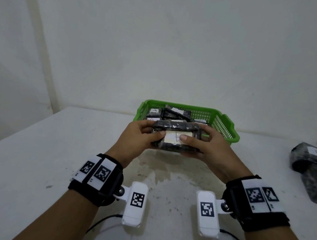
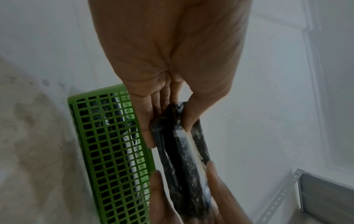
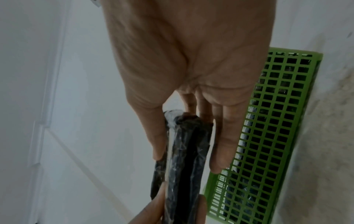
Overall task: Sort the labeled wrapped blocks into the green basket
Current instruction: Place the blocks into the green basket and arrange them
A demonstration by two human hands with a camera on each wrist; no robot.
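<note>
Wrapped block (image 1: 175, 138) pinched at both ends, left hand (image 1: 139, 137) and right hand (image 1: 204, 148) fingers curled round it, just before green basket (image 1: 226, 124). Risks: slick wrap slipping; block catching near rim.

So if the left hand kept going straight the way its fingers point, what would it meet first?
The right hand, which grips the other end of the same wrapped block that the left hand holds; the green basket lies beyond, off that line.

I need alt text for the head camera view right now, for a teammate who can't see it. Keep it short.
Both hands, left hand and right hand, grip a black wrapped block by its ends, thumbs on its white label, just in front of the green basket, which already holds several wrapped blocks. More wrapped blocks lie on the white table at far right.
</note>
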